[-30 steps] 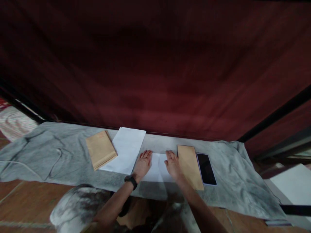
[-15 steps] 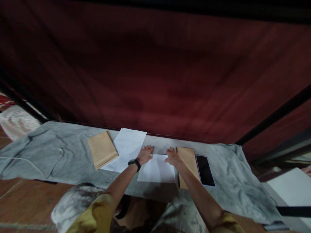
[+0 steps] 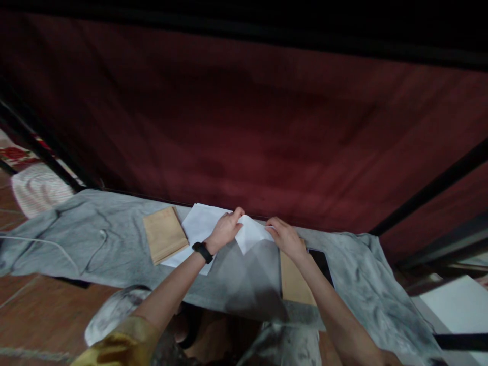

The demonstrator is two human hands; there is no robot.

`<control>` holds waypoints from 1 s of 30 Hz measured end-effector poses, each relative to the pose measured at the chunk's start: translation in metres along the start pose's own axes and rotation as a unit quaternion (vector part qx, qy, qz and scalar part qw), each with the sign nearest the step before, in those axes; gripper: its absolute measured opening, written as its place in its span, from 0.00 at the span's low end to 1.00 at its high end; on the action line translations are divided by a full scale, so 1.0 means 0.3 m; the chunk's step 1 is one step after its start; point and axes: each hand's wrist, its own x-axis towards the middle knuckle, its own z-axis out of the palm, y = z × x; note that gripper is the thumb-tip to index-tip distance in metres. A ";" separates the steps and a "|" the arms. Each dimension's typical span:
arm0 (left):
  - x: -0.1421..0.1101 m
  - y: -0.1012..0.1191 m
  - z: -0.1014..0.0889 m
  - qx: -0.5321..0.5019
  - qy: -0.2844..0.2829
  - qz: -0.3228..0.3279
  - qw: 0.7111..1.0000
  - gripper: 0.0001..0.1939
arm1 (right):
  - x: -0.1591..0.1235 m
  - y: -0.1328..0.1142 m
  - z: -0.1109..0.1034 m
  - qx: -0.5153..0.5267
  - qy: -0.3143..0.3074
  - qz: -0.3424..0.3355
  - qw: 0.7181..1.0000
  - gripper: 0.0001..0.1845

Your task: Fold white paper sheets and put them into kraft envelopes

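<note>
A folded sheet of white paper (image 3: pixel 249 235) is raised off the grey cloth, its near part hanging to a point. My left hand (image 3: pixel 227 229), with a black watch on the wrist, pinches its left end. At the right end, my right hand (image 3: pixel 284 235) grips the sheet between thumb and fingers. Larger white sheets (image 3: pixel 202 221) lie partly beneath my left hand and forearm. Left of them is a stack of brown envelopes (image 3: pixel 163 234). Another brown envelope (image 3: pixel 293 282) lies under my right forearm, which also partly covers a dark-screened phone (image 3: pixel 322 264).
Grey cloth (image 3: pixel 125 223) covers the long, narrow surface. A white cable (image 3: pixel 49 241) runs over its left end. Behind it hangs a dark red curtain (image 3: pixel 244 127) between black frame bars. A white box-like object (image 3: pixel 457 305) stands at the lower right.
The smaller white sheet lay flat under both hands; now it is lifted, bent and held at both ends, farther back. Both hands went from spread to gripping.
</note>
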 end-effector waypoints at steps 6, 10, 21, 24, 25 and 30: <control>-0.188 0.018 -0.006 0.111 0.042 0.106 0.987 0.19 | -0.149 0.007 0.044 -0.012 0.062 -0.034 0.997 0.13; -0.379 -0.011 0.146 0.133 -0.024 0.136 0.981 0.18 | -0.301 0.024 0.225 0.001 0.038 -0.031 0.999 0.15; -0.563 -0.066 0.348 0.079 -0.060 0.040 0.994 0.26 | -0.543 0.003 0.429 0.026 -0.008 0.025 0.999 0.25; -0.555 -0.030 0.354 0.062 -0.058 0.001 0.996 0.23 | -0.521 0.000 0.428 0.070 0.007 0.073 0.995 0.24; -0.544 -0.014 0.361 0.060 -0.052 0.000 0.997 0.23 | -0.504 -0.005 0.436 0.082 0.018 0.087 0.993 0.23; -0.445 0.052 0.452 0.070 0.005 0.013 0.997 0.26 | -0.378 -0.053 0.552 0.080 0.082 0.112 0.987 0.24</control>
